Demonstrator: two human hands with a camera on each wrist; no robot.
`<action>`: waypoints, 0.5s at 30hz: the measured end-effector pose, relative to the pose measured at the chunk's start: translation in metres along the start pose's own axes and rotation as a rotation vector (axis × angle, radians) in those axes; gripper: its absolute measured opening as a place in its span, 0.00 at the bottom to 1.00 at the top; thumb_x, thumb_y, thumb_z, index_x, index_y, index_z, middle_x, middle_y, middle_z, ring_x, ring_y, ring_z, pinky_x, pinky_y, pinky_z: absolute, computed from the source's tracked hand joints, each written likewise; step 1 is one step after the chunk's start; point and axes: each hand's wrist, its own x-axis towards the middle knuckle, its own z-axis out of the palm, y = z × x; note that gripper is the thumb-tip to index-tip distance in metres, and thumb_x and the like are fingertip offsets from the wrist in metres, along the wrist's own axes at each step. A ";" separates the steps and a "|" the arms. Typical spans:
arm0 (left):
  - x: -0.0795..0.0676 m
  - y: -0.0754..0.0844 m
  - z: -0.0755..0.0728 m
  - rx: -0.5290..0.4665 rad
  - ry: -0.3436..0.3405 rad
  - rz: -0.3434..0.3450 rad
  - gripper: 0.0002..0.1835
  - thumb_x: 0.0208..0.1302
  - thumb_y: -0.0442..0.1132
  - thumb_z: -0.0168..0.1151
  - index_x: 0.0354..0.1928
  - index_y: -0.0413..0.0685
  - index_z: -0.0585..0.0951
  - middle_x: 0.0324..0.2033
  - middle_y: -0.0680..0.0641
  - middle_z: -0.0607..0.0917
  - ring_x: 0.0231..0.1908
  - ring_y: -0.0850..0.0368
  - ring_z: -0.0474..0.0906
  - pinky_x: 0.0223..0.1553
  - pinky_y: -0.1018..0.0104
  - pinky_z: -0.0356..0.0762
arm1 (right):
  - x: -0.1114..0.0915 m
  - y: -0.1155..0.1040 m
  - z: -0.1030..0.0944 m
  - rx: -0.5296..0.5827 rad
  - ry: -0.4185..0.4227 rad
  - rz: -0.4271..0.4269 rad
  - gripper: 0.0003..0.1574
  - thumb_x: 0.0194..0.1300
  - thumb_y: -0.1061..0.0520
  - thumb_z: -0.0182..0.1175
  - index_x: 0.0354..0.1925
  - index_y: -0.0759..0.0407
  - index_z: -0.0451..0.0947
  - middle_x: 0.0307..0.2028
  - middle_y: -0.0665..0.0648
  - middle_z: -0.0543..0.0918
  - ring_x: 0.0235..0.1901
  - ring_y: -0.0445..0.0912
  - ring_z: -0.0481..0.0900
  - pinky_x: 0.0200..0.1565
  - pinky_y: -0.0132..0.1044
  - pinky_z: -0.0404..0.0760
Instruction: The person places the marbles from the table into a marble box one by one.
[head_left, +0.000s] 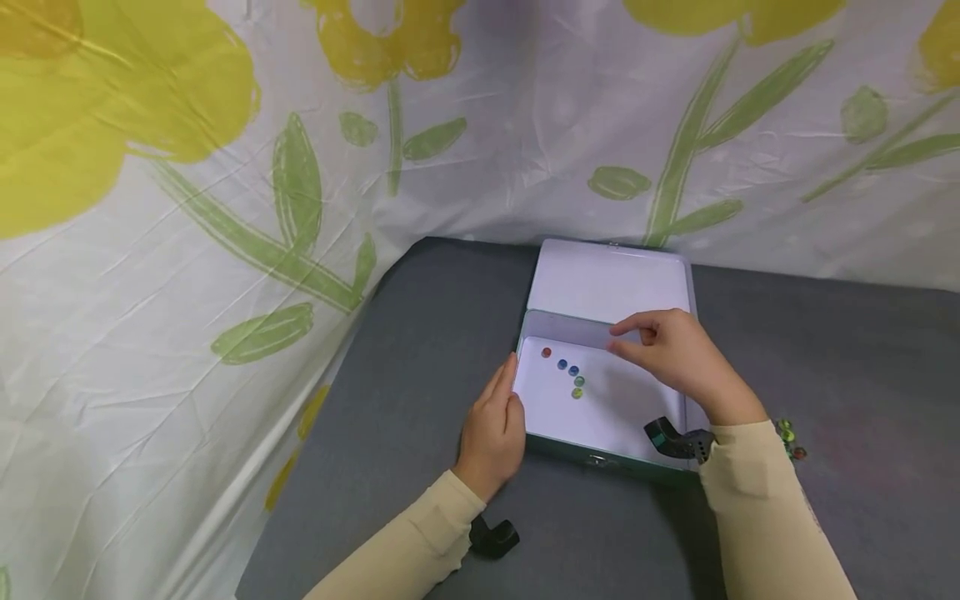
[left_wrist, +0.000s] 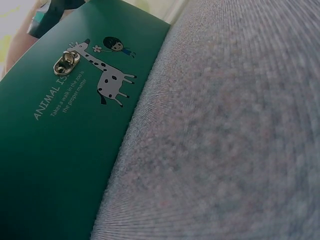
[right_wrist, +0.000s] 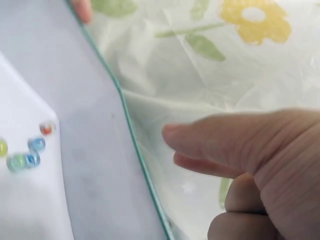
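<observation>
A shallow tin box [head_left: 630, 417], white inside and green outside, stands with its lid [head_left: 611, 275] folded back. Inside are several glass marbles: a red one [head_left: 546, 352], two blue ones [head_left: 562, 364], a green one [head_left: 579, 381] and a yellow-green one [head_left: 577, 393]. My left hand [head_left: 495, 433] rests along the box's left side with fingers extended. Above the box's back right part hovers my right hand [head_left: 675, 354]. Its thumb and index finger [right_wrist: 200, 140] point forward with a small gap between the tips, other fingers curled; no marble shows there.
More marbles [head_left: 786, 433] lie on the grey cloth-covered table [head_left: 862, 375] right of the box, partly behind the right sleeve. A metal clasp [left_wrist: 66, 63] and a giraffe print mark the box's front. Behind hangs a flower-patterned curtain [head_left: 525, 150].
</observation>
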 end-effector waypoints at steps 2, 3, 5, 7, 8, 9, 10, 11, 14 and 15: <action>0.000 -0.001 0.001 0.003 0.002 -0.003 0.28 0.78 0.31 0.44 0.77 0.33 0.65 0.75 0.36 0.69 0.74 0.48 0.67 0.69 0.46 0.70 | -0.004 0.000 -0.003 -0.011 0.009 0.003 0.21 0.68 0.48 0.72 0.50 0.61 0.89 0.16 0.48 0.62 0.19 0.43 0.58 0.23 0.38 0.62; -0.001 -0.001 0.001 0.004 0.004 -0.004 0.28 0.78 0.31 0.44 0.77 0.33 0.65 0.76 0.37 0.70 0.74 0.48 0.67 0.69 0.46 0.70 | -0.006 0.001 -0.005 -0.015 0.014 0.009 0.20 0.68 0.48 0.72 0.50 0.61 0.89 0.16 0.48 0.61 0.19 0.43 0.57 0.23 0.38 0.61; -0.001 0.000 0.001 0.003 0.006 -0.005 0.28 0.78 0.31 0.44 0.77 0.33 0.66 0.75 0.37 0.70 0.74 0.49 0.67 0.70 0.47 0.70 | -0.011 0.003 -0.009 -0.024 0.021 0.024 0.19 0.68 0.49 0.72 0.50 0.60 0.89 0.17 0.49 0.61 0.18 0.42 0.57 0.22 0.38 0.61; -0.001 0.000 0.000 0.002 0.009 -0.001 0.28 0.78 0.31 0.44 0.77 0.33 0.66 0.75 0.37 0.70 0.74 0.49 0.68 0.70 0.47 0.70 | -0.016 0.005 -0.013 -0.035 0.027 0.044 0.18 0.68 0.50 0.71 0.50 0.60 0.89 0.17 0.49 0.61 0.18 0.42 0.56 0.22 0.37 0.60; 0.000 0.000 0.000 0.002 0.009 0.000 0.28 0.78 0.31 0.44 0.77 0.33 0.66 0.75 0.37 0.70 0.74 0.49 0.68 0.70 0.47 0.70 | -0.019 0.007 -0.015 -0.038 0.028 0.055 0.18 0.68 0.49 0.71 0.50 0.60 0.89 0.17 0.49 0.60 0.18 0.42 0.56 0.22 0.37 0.60; 0.000 0.000 0.001 0.001 0.010 0.003 0.28 0.78 0.30 0.44 0.77 0.32 0.66 0.75 0.36 0.70 0.74 0.48 0.68 0.69 0.46 0.70 | -0.022 0.008 -0.016 -0.041 0.029 0.068 0.18 0.69 0.49 0.71 0.50 0.59 0.89 0.17 0.49 0.60 0.18 0.41 0.56 0.22 0.37 0.59; 0.000 0.000 0.001 0.001 0.010 0.004 0.28 0.78 0.31 0.44 0.77 0.32 0.66 0.75 0.36 0.70 0.74 0.48 0.68 0.69 0.46 0.70 | -0.024 0.010 -0.018 -0.045 0.030 0.077 0.18 0.69 0.49 0.71 0.50 0.60 0.89 0.17 0.49 0.60 0.19 0.41 0.55 0.22 0.37 0.59; 0.000 0.001 0.001 0.001 0.008 0.003 0.28 0.78 0.31 0.44 0.77 0.32 0.66 0.75 0.36 0.70 0.74 0.48 0.68 0.69 0.46 0.70 | -0.027 0.012 -0.020 -0.048 0.030 0.083 0.19 0.69 0.49 0.70 0.51 0.60 0.89 0.17 0.48 0.59 0.19 0.41 0.55 0.22 0.37 0.59; 0.000 0.001 0.001 0.002 0.008 -0.002 0.28 0.78 0.31 0.44 0.77 0.33 0.65 0.75 0.36 0.70 0.74 0.48 0.68 0.70 0.45 0.70 | -0.034 0.018 -0.023 -0.049 0.032 0.092 0.22 0.69 0.46 0.70 0.52 0.62 0.88 0.17 0.48 0.58 0.19 0.41 0.55 0.22 0.37 0.58; 0.000 0.001 0.001 0.002 0.010 -0.002 0.28 0.77 0.30 0.44 0.77 0.32 0.65 0.75 0.36 0.70 0.74 0.47 0.68 0.69 0.45 0.70 | -0.036 0.020 -0.024 -0.049 0.033 0.092 0.23 0.70 0.46 0.70 0.52 0.62 0.88 0.17 0.48 0.58 0.19 0.41 0.54 0.21 0.37 0.58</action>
